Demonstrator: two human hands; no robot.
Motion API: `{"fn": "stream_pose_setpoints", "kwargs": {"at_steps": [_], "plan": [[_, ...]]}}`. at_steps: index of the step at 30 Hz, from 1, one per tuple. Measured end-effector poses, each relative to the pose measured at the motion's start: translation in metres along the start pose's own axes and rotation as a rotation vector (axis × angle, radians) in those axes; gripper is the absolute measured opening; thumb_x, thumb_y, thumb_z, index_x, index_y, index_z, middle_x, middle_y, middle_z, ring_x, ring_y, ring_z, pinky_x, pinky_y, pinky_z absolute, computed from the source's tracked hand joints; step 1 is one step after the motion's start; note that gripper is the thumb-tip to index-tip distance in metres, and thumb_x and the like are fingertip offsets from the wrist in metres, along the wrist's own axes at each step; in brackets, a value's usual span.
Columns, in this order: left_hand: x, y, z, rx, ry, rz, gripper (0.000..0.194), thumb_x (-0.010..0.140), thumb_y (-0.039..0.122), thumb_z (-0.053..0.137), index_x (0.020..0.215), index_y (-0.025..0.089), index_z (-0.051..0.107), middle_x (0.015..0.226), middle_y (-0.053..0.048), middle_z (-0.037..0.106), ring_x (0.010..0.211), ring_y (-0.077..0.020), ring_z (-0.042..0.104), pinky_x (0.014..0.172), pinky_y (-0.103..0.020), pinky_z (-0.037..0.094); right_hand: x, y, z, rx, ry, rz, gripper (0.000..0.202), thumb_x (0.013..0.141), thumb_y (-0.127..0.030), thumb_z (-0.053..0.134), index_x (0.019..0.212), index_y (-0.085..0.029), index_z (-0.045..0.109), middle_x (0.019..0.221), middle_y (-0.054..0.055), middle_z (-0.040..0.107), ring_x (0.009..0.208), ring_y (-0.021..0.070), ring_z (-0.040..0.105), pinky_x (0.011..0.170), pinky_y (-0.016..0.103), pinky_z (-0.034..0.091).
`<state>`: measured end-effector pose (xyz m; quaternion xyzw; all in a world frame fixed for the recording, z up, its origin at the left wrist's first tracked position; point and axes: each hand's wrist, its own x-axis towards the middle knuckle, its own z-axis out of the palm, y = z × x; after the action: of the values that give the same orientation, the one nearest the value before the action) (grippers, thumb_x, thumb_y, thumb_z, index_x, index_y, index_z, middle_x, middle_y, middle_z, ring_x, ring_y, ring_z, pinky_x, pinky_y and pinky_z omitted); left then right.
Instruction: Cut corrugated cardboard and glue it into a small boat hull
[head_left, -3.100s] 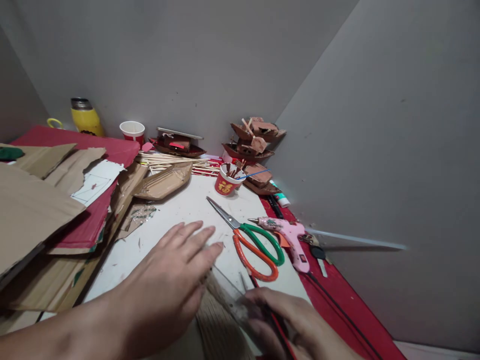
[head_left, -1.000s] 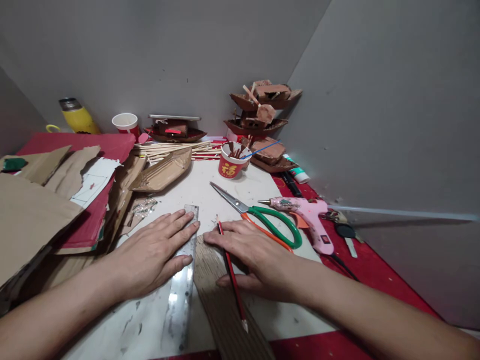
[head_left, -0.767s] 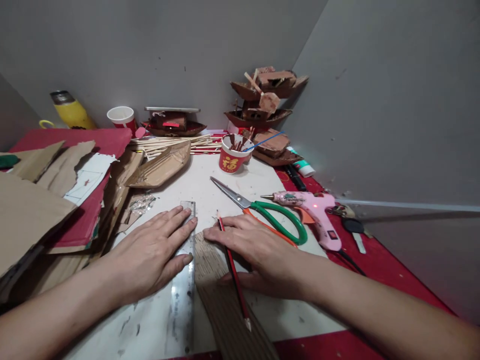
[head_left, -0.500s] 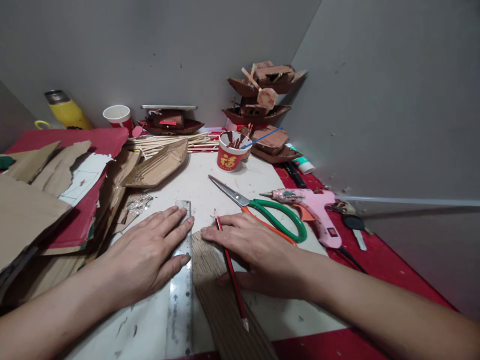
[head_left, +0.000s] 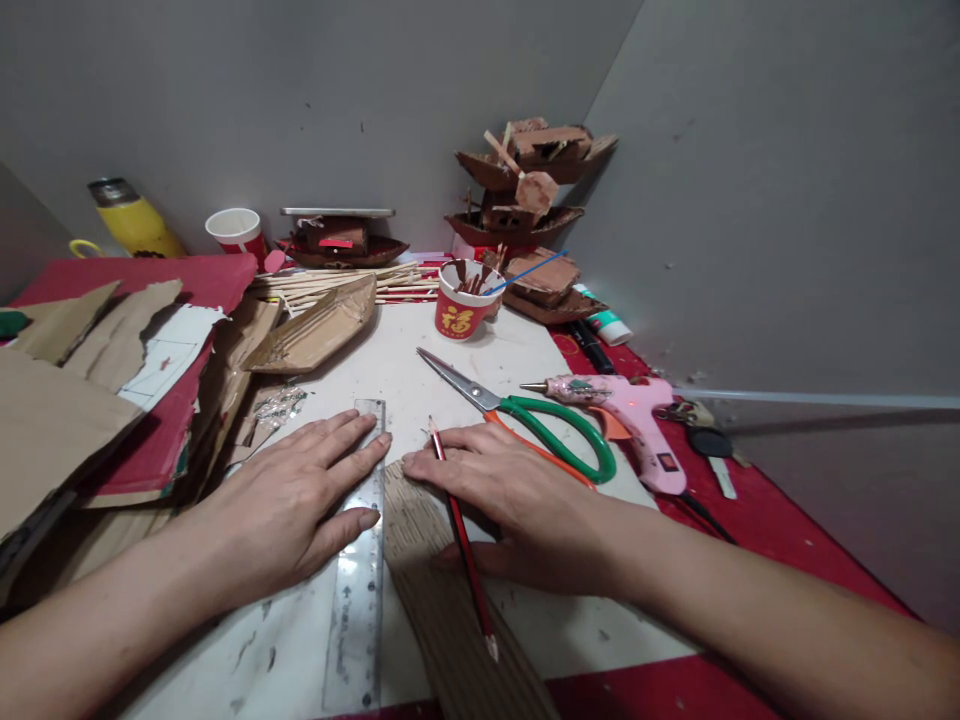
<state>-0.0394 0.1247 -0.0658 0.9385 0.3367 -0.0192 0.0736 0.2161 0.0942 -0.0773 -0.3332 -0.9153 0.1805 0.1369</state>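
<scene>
One outspread left hand covers a ruler beside some cardboard while the right hand grips a pencil, apparently lining up, so marking would need steady pressure.

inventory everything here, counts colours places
ruler: 1, clear, front centre
cardboard strip: 1, brown, beside ruler
pencil: 1, red, over strip
scissors: 1, green and orange handles, centre
glue gun: 1, pink, right
glue stick: 1, translucent, right
key: 1, black and silver, right
tube: 1, white and green, right
marker: 1, black, right
cups: 2, red and white, rear
boats: 4, brown, rear
hull: 1, tan, left
sticks: several, pale, rear
bottle: 1, yellow, rear left
cardboard pieces: several, tan and red, left
board: 1, white, under ruler
table: 1, red, under board
left hand: 1, bare, on ruler
right hand: 1, bare, holding pencil
</scene>
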Motion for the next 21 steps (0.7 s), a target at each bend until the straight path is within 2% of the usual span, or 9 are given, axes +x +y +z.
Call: {"fn": "stream_pose_setpoints", "kwargs": {"at_steps": [6, 9, 12, 16, 18, 21], "plan": [[0.000, 0.000, -0.002, 0.048, -0.040, 0.009, 0.060, 0.093, 0.049, 0.038, 0.146, 0.021, 0.035, 0.154, -0.014, 0.029, 0.139, -0.0307, 0.031, 0.110, -0.050, 0.034, 0.002, 0.002, 0.001, -0.014, 0.027, -0.023, 0.064, 0.076, -0.029, 0.075, 0.132, -0.013, 0.048, 0.126, 0.014, 0.059, 0.120, 0.0291, 0.045, 0.098, 0.041, 0.039], [-0.002, 0.000, -0.003, 0.033, -0.038, 0.009, 0.060, 0.093, 0.049, 0.037, 0.146, 0.021, 0.035, 0.153, -0.014, 0.030, 0.139, -0.0302, 0.032, 0.110, -0.050, 0.034, 0.001, -0.002, -0.003, 0.012, 0.143, -0.061, 0.048, 0.087, -0.028, 0.063, 0.130, -0.012, 0.049, 0.115, 0.016, 0.063, 0.108, 0.0284, 0.053, 0.089, 0.042, 0.043], [-0.004, 0.000, -0.003, 0.005, -0.027, 0.010, 0.059, 0.093, 0.048, 0.038, 0.145, 0.021, 0.036, 0.153, -0.014, 0.031, 0.139, -0.0300, 0.031, 0.111, -0.049, 0.033, -0.002, -0.013, -0.005, 0.213, 0.314, -0.065, 0.036, 0.096, -0.026, 0.044, 0.130, -0.015, 0.050, 0.098, 0.011, 0.065, 0.088, 0.0214, 0.059, 0.077, 0.036, 0.048], [-0.004, 0.001, -0.004, -0.022, -0.032, 0.001, 0.059, 0.093, 0.049, 0.039, 0.145, 0.021, 0.037, 0.154, -0.014, 0.029, 0.140, -0.0305, 0.029, 0.112, -0.048, 0.031, -0.003, -0.029, 0.010, 0.591, 0.437, 0.205, 0.028, 0.098, -0.031, 0.043, 0.115, -0.023, 0.063, 0.086, 0.005, 0.065, 0.075, 0.0162, 0.062, 0.066, 0.029, 0.051], [-0.004, 0.000, -0.004, -0.027, -0.041, -0.005, 0.060, 0.093, 0.050, 0.039, 0.145, 0.021, 0.037, 0.154, -0.013, 0.030, 0.140, -0.0308, 0.029, 0.112, -0.048, 0.031, 0.002, -0.033, 0.021, 0.819, 0.399, 0.353, 0.029, 0.098, -0.034, 0.042, 0.110, -0.022, 0.065, 0.083, 0.005, 0.065, 0.069, 0.0151, 0.063, 0.061, 0.028, 0.053], [-0.004, -0.001, -0.002, -0.032, -0.042, -0.007, 0.060, 0.092, 0.050, 0.040, 0.145, 0.021, 0.036, 0.154, -0.013, 0.029, 0.140, -0.0307, 0.029, 0.112, -0.048, 0.030, 0.013, -0.033, 0.031, 0.993, 0.403, 0.511, 0.029, 0.094, -0.038, 0.049, 0.102, -0.017, 0.066, 0.082, 0.007, 0.067, 0.071, 0.0164, 0.064, 0.055, 0.026, 0.055]]}}
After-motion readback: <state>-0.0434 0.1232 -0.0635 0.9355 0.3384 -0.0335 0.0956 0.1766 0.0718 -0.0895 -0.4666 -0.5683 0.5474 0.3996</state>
